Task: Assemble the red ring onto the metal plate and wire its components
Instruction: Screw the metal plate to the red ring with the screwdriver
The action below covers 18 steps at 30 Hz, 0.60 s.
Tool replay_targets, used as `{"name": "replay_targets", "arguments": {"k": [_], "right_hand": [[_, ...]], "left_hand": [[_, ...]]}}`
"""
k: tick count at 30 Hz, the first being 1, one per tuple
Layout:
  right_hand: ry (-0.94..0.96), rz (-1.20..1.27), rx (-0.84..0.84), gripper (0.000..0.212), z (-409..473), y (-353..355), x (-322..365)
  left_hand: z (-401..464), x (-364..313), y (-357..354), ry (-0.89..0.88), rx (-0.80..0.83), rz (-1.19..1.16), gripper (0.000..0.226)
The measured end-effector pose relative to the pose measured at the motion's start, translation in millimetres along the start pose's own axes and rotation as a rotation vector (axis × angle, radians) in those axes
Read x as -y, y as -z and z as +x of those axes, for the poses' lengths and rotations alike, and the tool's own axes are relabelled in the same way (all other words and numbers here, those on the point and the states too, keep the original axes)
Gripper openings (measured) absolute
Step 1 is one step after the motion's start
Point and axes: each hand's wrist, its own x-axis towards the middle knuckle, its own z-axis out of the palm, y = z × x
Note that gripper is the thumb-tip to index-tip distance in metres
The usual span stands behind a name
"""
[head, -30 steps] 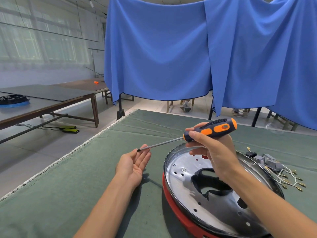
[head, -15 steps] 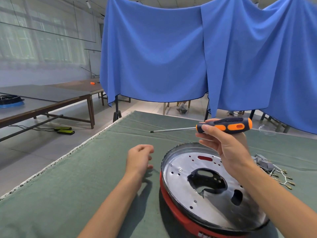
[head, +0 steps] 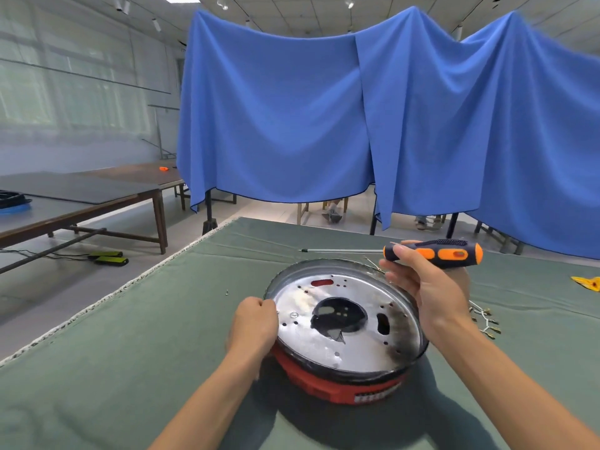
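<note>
A round metal plate [head: 354,345] with a dark centre hole lies on top of the red ring [head: 328,383] on the green cloth. A small screw [head: 294,315] sits on the plate near its left side. My left hand [head: 255,326] is curled at the plate's left rim; whether it pinches something small is hidden. My right hand [head: 422,284] holds an orange and black screwdriver [head: 435,254] level above the plate's far right rim, its shaft pointing left.
White wires with brass terminals [head: 485,321] lie right of the plate. A loose screw [head: 227,291] rests on the cloth to the left, a yellow piece [head: 587,282] at far right. Blue curtains hang behind; the table edge [head: 107,297] runs diagonally on the left.
My left hand moved right and closed at the plate's left rim. My right hand carried the screwdriver further right and held it level. The view tilted, showing more of the plate.
</note>
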Motion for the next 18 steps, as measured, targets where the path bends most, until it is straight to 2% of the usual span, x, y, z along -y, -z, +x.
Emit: {"name": "replay_targets", "arguments": {"k": [1,4,6,8,11,18], "right_hand": [[-0.008,0.018,0.0,0.009,0,-2,0],[-0.028,0.024,0.013,0.007,-1,-10,-4],[-0.045,0.028,0.011,0.006,-3,-15,-10],[-0.059,0.038,-0.001,0.006,-5,-18,-14],[-0.071,0.045,-0.012,0.006,-4,-18,-17],[-0.042,0.026,-0.01,0.005,3,-4,-6]], "left_hand": [[-6,-1,4,0.027,0.014,-0.024,0.009],[-22,-1,18,0.173,0.224,-0.115,0.026],[-28,-8,29,0.157,0.345,0.018,0.019],[-21,-16,34,0.082,0.339,0.194,0.024],[2,-34,32,-0.007,0.243,0.379,0.024],[47,-47,17,0.133,0.451,0.315,0.018]]}}
